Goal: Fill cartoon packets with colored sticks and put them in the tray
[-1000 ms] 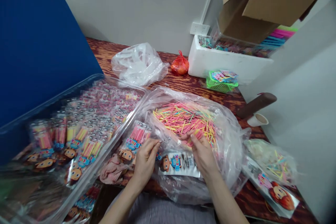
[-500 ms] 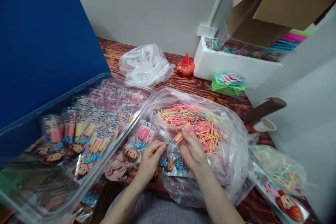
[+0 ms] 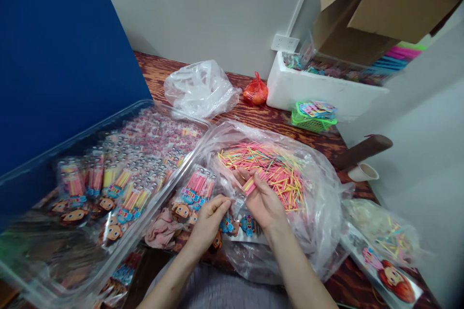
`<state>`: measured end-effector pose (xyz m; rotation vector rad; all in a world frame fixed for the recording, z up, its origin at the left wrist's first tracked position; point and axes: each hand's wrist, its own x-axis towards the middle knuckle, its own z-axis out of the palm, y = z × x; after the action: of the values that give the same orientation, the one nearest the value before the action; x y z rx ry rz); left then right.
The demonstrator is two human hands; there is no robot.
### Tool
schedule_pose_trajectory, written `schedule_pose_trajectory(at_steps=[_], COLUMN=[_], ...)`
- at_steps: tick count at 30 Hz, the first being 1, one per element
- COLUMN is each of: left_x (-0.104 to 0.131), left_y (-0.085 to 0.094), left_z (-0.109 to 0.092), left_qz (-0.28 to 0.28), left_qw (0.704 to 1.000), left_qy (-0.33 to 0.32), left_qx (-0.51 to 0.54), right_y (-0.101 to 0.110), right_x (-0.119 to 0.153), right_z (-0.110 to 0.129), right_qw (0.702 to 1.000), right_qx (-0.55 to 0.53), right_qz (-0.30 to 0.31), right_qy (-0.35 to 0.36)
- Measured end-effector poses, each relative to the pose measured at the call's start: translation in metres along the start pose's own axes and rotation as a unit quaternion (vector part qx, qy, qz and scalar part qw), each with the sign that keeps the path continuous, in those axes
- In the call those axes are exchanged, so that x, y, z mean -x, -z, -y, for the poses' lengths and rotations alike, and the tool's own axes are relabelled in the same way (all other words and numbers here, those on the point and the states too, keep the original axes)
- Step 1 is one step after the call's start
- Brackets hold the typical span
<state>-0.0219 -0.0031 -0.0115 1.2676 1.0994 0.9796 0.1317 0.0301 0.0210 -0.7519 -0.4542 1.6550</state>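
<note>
My right hand holds a small bundle of pink and yellow candy sticks between thumb and fingers. It is above the near edge of a large clear plastic bag holding a heap of loose sticks. To its left, my left hand is closed in a pinch, palm down; what its fingertips grip is hidden. Flat printed packets with cartoon faces lie below and between the hands. Several filled packets of sticks lie just left of them, beside a crumpled pink cloth.
A large clear tub of filled packets stands at left. Behind are a crumpled plastic bag, a red bag, a green basket and a white foam box. A paper cup and another stick bag are at right.
My right hand has shifted very slightly, its fingers adjusting around the bundle of sticks. My left hand keeps its pinch and has barely moved.
</note>
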Motion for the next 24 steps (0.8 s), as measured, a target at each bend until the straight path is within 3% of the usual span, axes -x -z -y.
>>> schedule_pose_trajectory(at_steps=[7, 13, 21, 24], left_x=[-0.002, -0.003, -0.003, -0.003], left_y=[-0.004, -0.005, -0.004, -0.001], left_z=[0.001, 0.008, 0.009, 0.007], left_qz=[-0.016, -0.047, -0.073, -0.091], left_qw=[1.0, 0.998, 0.996, 0.994], left_qy=[0.001, -0.029, -0.058, -0.063], left_qx=[0.001, -0.001, -0.002, 0.001], right_y=[-0.007, -0.011, -0.017, -0.015], right_x=[0.005, 0.023, 0.027, 0.029], right_z=[0.001, -0.012, -0.008, -0.009], right_qw=[0.997, 0.986, 0.984, 0.966], right_qx=[0.07, 0.157, 0.173, 0.238], right_qz=[-0.011, -0.015, -0.006, -0.042], right_qy=[0.044, 0.05, 0.029, 0.088])
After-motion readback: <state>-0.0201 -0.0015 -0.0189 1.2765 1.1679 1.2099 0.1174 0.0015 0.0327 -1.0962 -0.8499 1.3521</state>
